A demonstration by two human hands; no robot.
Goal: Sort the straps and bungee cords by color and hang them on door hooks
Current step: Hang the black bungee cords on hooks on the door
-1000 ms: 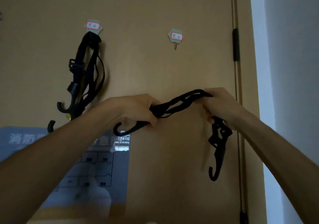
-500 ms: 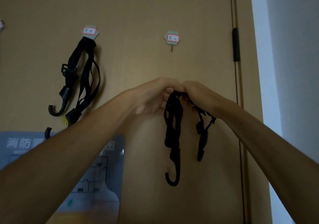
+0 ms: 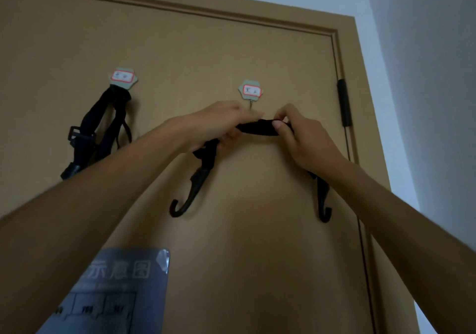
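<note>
Since before: both my hands have risen from chest height to just under the right hook, and the cord I hold now stretches flat between them rather than dangling in a bunch; my view tilts up, so the door's top frame shows.
Hung straps (image 3: 103, 130): black bundle on the left hook (image 3: 123, 79), which carries a red-bordered label; its lower ends are hidden behind my left forearm.
Poster (image 3: 121, 290): grey sheet with printed characters and a floor plan, stuck low on the door (image 3: 257, 256), partly covered by my left arm.
Left hand (image 3: 219, 125): closed around the cord's left part, knuckles up, just below and left of the right hook.
Cord (image 3: 257, 129): black, held level between both hands, close under the right hook but not on it; one hooked end (image 3: 185, 202) hangs below my left hand, the other (image 3: 323, 205) hangs below my right wrist.
Right hook (image 3: 251, 91): labelled plate with a thin metal prong below it, nothing hanging on it.
Right hand (image 3: 306, 138): pinching the cord's right part, thumb on top.
Hinge (image 3: 345, 103): dark, on the door's right edge.
</note>
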